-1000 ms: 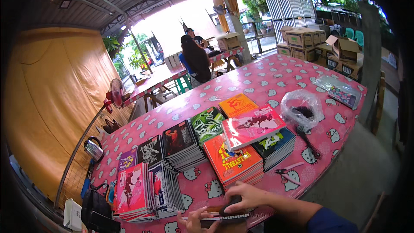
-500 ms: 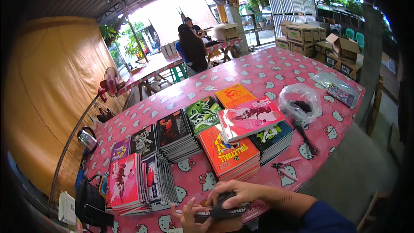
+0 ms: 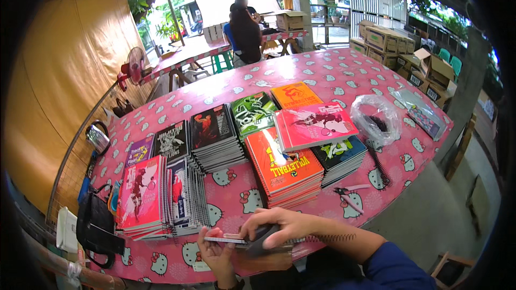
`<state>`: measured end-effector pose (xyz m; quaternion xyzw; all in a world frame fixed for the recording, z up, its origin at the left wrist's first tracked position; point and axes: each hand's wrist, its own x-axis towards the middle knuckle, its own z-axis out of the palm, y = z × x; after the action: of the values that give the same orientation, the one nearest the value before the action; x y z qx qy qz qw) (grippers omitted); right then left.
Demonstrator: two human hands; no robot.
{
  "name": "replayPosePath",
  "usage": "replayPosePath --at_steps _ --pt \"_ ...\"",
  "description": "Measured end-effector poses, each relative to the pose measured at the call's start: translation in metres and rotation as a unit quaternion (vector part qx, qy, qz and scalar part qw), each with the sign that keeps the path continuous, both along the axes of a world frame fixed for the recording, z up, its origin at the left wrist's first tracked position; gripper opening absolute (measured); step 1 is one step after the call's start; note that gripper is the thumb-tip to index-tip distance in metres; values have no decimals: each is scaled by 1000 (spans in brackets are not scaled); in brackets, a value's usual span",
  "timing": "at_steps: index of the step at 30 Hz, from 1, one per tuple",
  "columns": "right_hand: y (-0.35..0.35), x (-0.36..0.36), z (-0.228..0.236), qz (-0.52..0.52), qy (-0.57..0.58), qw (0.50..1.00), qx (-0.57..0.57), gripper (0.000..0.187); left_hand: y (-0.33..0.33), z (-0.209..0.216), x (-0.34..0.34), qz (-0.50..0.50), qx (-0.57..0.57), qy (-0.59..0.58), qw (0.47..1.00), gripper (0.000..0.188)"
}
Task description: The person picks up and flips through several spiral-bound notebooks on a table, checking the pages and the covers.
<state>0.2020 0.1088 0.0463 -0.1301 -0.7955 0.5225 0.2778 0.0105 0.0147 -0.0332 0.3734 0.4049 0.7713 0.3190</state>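
My left hand (image 3: 217, 255) holds a thin notebook (image 3: 236, 240) flat by its near edge at the front of the table. My right hand (image 3: 277, 225) rests on top of the same notebook, fingers curled over a dark cover. A black spiral binding wire (image 3: 328, 238) sticks out to the right of the notebook along my right forearm. Just beyond my hands stands a stack of orange notebooks (image 3: 285, 166), with a pink notebook (image 3: 314, 126) lying across the stacks behind it.
Several stacks of spiral notebooks (image 3: 209, 137) cover the pink patterned tablecloth (image 3: 322, 72). A clear plastic bag (image 3: 376, 118) of black coils, a loose coil (image 3: 378, 167) and pliers (image 3: 346, 189) lie right. A black bag (image 3: 97, 225) sits left. A person (image 3: 244, 29) sits at the far end; cardboard boxes (image 3: 387, 40) stand behind.
My head has tilted down and closer, so the stacks look larger. Both hands stay on the notebook; the right hand has slid slightly along it and the spiral wire now shows.
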Motion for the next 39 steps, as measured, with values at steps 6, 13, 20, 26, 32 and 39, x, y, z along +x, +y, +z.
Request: replayPosePath --at_steps 6,13,20,26,32,39 --pt "-2 -9 -6 93 122 975 -159 42 -4 6 -4 -27 -13 -87 996 59" --pt "6 -19 0 123 84 976 -156 40 -2 -1 -7 -42 43 -138 989 51" --pt "9 -28 4 83 -21 993 -76 41 0 -3 -13 -40 13 -136 990 44" --pt "9 -31 -2 -2 -39 996 -78 38 -2 -5 -16 -19 5 -114 993 42" --pt "17 -36 -16 13 -35 997 -65 38 0 1 -11 -50 49 -123 990 37" --pt "16 -37 3 35 -25 993 -107 40 3 1 -8 -24 17 -112 993 35"
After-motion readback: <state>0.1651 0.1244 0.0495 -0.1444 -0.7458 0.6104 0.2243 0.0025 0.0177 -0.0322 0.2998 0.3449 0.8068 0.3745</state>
